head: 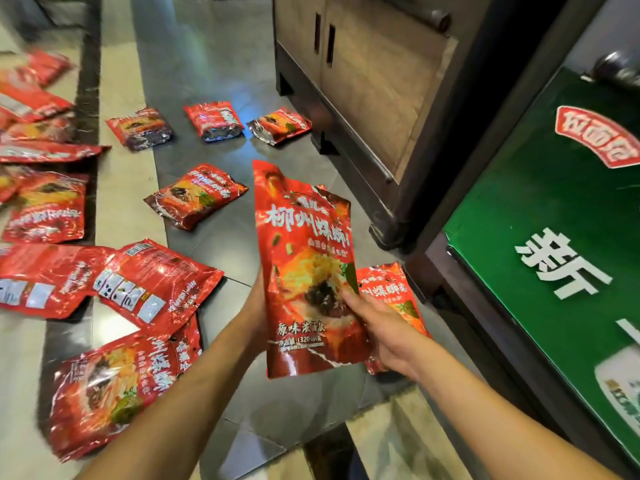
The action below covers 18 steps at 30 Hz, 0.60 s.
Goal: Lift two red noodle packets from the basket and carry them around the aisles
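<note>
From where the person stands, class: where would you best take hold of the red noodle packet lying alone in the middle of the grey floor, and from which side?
Probably by the long edge nearest the person, coming from above. The lone packet lies flat and puffed on the floor, so a thumb-and-fingers pinch over that free edge suits it. Both the left hand and right hand already hold the upright packet.

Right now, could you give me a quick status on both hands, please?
Left hand behind the red packet, gripping. Right hand gripping packet's front. Second packet just behind. Nothing blocking.
</note>
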Tool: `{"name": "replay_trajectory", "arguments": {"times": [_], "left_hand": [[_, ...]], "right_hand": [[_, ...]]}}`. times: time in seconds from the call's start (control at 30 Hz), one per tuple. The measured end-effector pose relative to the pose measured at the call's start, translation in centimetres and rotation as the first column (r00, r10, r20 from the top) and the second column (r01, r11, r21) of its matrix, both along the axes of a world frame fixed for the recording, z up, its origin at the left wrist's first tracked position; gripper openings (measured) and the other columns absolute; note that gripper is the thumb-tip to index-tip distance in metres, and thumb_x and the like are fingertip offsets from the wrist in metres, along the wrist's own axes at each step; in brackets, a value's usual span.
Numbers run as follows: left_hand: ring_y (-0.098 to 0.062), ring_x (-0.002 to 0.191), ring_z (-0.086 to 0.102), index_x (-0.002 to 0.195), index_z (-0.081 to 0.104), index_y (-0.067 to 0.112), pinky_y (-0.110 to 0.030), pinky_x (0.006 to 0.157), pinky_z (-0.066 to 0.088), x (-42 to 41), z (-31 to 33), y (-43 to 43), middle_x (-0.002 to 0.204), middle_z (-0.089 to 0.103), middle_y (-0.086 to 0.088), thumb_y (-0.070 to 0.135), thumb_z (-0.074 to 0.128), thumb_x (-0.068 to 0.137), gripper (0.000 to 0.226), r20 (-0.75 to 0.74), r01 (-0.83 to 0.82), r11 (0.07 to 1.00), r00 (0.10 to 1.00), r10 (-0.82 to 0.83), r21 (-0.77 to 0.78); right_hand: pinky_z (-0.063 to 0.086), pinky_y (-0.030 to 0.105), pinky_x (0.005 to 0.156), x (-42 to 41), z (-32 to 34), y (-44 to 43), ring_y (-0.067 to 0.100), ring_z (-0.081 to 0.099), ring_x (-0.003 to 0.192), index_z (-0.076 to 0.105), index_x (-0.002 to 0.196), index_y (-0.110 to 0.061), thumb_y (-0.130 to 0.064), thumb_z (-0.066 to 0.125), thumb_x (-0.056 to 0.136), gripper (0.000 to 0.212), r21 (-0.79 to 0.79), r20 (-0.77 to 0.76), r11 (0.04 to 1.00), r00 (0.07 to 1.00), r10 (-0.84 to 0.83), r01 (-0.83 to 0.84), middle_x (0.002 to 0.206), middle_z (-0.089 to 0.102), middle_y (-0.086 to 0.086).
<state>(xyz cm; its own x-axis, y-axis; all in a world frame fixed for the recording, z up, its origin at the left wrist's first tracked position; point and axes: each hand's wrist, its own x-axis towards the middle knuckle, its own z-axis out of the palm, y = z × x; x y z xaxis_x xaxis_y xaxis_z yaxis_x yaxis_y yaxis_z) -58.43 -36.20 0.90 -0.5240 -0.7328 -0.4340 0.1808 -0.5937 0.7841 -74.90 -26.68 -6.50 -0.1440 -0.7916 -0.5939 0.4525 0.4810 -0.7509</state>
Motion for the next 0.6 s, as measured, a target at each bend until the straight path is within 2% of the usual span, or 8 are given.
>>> {"name": "replay_trajectory", "arguments": {"times": [0.03, 0.1, 0.2, 0.27, 0.33, 0.43, 0.53, 0.6], "left_hand": [[-0.006, 0.048, 0.069, 0.103, 0.077, 0.001, -0.018, 0.041, 0.051, 0.5, 0.5, -0.2, 0.131, 0.063, -0.032, 0.062, 0.048, 0.100, 0.067, 0.017, 0.015, 1.000, 1.000, -0.015, -0.012], [-0.019, 0.081, 0.079, 0.109, 0.080, 0.016, -0.030, 0.060, 0.062, 1.7, 0.2, -1.5, 0.115, 0.077, -0.015, 0.072, 0.016, 0.100, 0.086, 0.008, 0.107, 0.994, 0.994, -0.107, 0.020], [-0.039, 0.115, 0.070, 0.127, 0.074, 0.020, -0.056, 0.094, 0.055, 3.0, 0.6, -2.6, 0.128, 0.072, -0.016, 0.091, 0.028, 0.077, 0.098, -0.019, 0.101, 0.979, 0.995, -0.100, 0.174], [-0.041, 0.119, 0.068, 0.135, 0.065, 0.017, -0.059, 0.102, 0.051, 3.4, 0.8, -2.7, 0.131, 0.069, -0.018, 0.081, 0.042, 0.080, 0.087, 0.023, 0.170, 0.970, 0.984, -0.177, 0.175], [-0.036, 0.108, 0.073, 0.135, 0.060, 0.014, -0.049, 0.089, 0.061, 3.7, 1.0, -2.5, 0.125, 0.073, -0.017, 0.049, 0.056, 0.092, 0.057, 0.119, 0.261, 0.962, 0.956, -0.268, 0.076], [-0.032, 0.089, 0.078, 0.134, 0.057, 0.007, -0.038, 0.071, 0.064, 4.2, 0.8, -2.3, 0.113, 0.076, -0.019, 0.012, 0.069, 0.093, 0.043, 0.230, 0.264, 0.965, 0.939, -0.257, 0.003], [-0.029, 0.075, 0.077, 0.120, 0.057, 0.008, -0.035, 0.061, 0.062, 4.8, 0.7, -2.4, 0.095, 0.079, -0.017, 0.004, 0.071, 0.092, 0.032, 0.338, 0.176, 0.983, 0.930, -0.145, -0.060], [-0.033, 0.079, 0.078, 0.124, 0.056, 0.006, -0.039, 0.066, 0.062, 5.5, 0.2, -2.8, 0.097, 0.078, -0.019, 0.007, 0.072, 0.092, 0.036, 0.379, 0.178, 0.981, 0.916, -0.134, -0.083]], "right_hand": [[0.051, 0.055, 0.107, -0.2, -0.1, -0.1, 0.032, 0.072, 0.113, 0.061, 0.135, -0.022, -0.044, 0.077, 0.084, 0.058, -0.026, -0.021, 1.000, 1.000, -0.013, 0.013, 0.122, 0.075, 0.011], [0.053, 0.054, 0.105, -0.3, -0.2, -0.4, 0.031, 0.073, 0.110, 0.059, 0.134, -0.023, -0.046, 0.083, 0.077, 0.066, -0.080, -0.067, 0.996, 0.997, -0.037, 0.031, 0.119, 0.076, 0.010], [0.053, 0.055, 0.104, 0.2, -0.6, -1.0, 0.030, 0.073, 0.109, 0.058, 0.135, -0.024, -0.060, 0.093, 0.060, 0.090, -0.106, -0.141, 0.993, 0.988, -0.064, 0.050, 0.120, 0.076, 0.008], [0.055, 0.055, 0.102, 0.6, -0.6, -1.3, 0.029, 0.074, 0.107, 0.059, 0.133, -0.026, -0.062, 0.089, 0.067, 0.081, -0.106, -0.162, 0.991, 0.982, -0.092, 0.075, 0.118, 0.077, 0.005], [0.056, 0.052, 0.100, 0.9, -0.5, -1.5, 0.025, 0.075, 0.106, 0.059, 0.130, -0.030, -0.068, 0.086, 0.067, 0.078, -0.090, -0.221, 0.993, 0.970, -0.098, 0.080, 0.116, 0.077, 0.001], [0.057, 0.049, 0.099, 1.5, -0.2, -1.8, 0.020, 0.074, 0.106, 0.060, 0.126, -0.032, -0.067, 0.086, 0.066, 0.074, -0.123, -0.272, 0.991, 0.959, -0.079, 0.047, 0.116, 0.077, -0.004], [0.057, 0.048, 0.100, 2.2, 0.0, -2.0, 0.018, 0.074, 0.107, 0.060, 0.127, -0.029, -0.056, 0.085, 0.072, 0.066, -0.144, -0.273, 0.989, 0.960, -0.057, 0.018, 0.116, 0.077, -0.003], [0.057, 0.046, 0.101, 2.4, 0.0, -2.0, 0.016, 0.073, 0.108, 0.060, 0.125, -0.030, -0.054, 0.082, 0.075, 0.059, -0.115, -0.294, 0.993, 0.956, 0.004, -0.039, 0.118, 0.076, -0.003]]}}
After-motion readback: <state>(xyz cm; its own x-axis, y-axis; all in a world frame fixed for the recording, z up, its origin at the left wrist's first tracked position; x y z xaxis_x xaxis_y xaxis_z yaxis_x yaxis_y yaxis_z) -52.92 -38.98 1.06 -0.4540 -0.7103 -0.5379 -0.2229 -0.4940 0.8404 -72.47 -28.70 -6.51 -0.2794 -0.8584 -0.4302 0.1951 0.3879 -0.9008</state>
